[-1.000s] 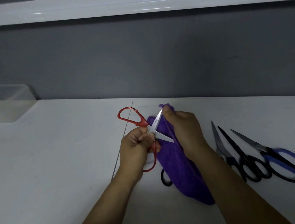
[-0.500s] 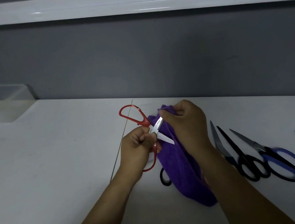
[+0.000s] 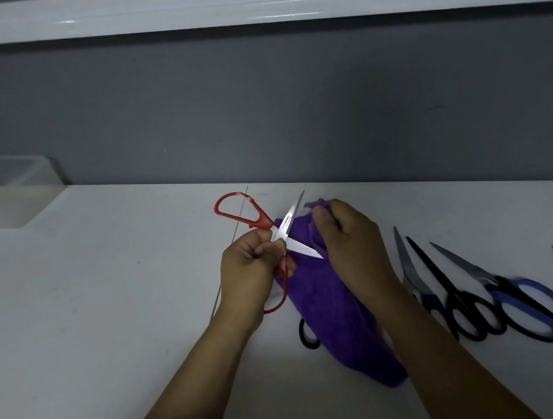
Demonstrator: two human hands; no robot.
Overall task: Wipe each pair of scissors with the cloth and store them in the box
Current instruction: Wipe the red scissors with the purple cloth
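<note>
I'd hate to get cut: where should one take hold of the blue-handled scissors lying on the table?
By the blue handle loops, coming from the near side. The blue-handled scissors lie flat and closed, with the tip pointing away and the loops at the near end.

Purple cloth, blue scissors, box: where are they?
purple cloth (image 3: 327,307), head view, middle of the fold
blue scissors (image 3: 460,260), head view, on the blade
box (image 3: 15,170), head view, clear wall

Head view: worn on the head — faces forward and down at the table (image 3: 108,314)
Nearness: close over left hand (image 3: 251,270) and right hand (image 3: 351,242)
</note>
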